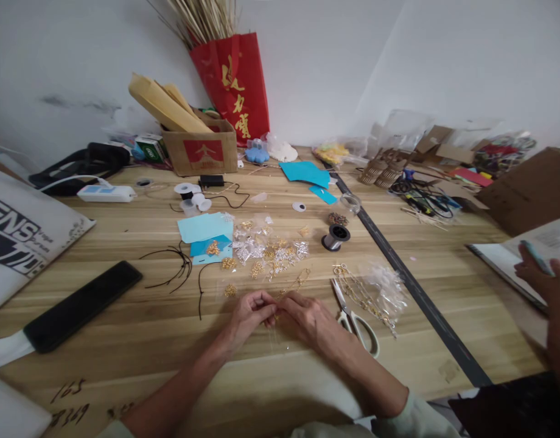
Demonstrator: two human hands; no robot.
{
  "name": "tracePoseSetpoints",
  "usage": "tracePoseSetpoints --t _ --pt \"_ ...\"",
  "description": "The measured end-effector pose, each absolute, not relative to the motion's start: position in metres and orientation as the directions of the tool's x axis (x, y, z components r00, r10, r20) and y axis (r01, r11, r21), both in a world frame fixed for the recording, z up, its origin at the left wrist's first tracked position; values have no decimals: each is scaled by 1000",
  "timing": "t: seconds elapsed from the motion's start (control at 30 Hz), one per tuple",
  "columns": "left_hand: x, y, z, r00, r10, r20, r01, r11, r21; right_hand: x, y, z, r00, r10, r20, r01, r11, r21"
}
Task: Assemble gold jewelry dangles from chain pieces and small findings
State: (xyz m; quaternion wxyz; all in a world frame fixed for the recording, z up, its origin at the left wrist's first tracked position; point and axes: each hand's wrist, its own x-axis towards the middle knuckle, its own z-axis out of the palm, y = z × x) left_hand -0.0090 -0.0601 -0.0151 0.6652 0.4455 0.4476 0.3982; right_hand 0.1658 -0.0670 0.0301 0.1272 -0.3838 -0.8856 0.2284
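Lying at the far left of the table (pixel 161 328) is a black phone (pixel 83 307), tilted, with a white power strip (pixel 107 193) behind it. Next come loose black cords (pixel 170 267), then blue cards (pixel 206 228) with a cardboard box (pixel 200 155) and a red bag (pixel 243 85) well behind them. The left hand (pixel 250 313) has its grip closed, thumb against fingers, on a small gold-coloured piece (pixel 276 316), mostly hidden, at the near middle of the table. Gold and silver findings (pixel 280 252) are spread just beyond. The right hand (pixel 307 313) meets the left at the fingertips, its grip pinched together; what it pinches is hidden. To its right are a wire spool (pixel 335 238), open scissors (pixel 353 322), linked chains (pixel 364 298) and crumpled clear bags (pixel 387 289). At the far right, another person's hand (pixel 540 274) holds a light-blue object over an open book (pixel 512 261).
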Motion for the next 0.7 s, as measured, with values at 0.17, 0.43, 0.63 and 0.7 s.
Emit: tracePoseSetpoints --t 0.17,0.43,0.63,0.7 --pt "-10 -61 -13 301 924 -236 -127 284 950 166 -63 24 -630 771 93 597 557 -578" --pt "-10 -63 -8 324 922 -210 -91 252 963 169 -57 22 -496 865 72 538 372 -757" --pt "-9 -63 -8 340 909 -241 -74 281 957 171 -56 24 -517 852 87 533 400 -746" --pt "-9 -63 -8 339 906 -254 -67 292 954 171 -56 24 -539 835 108 519 431 -738"
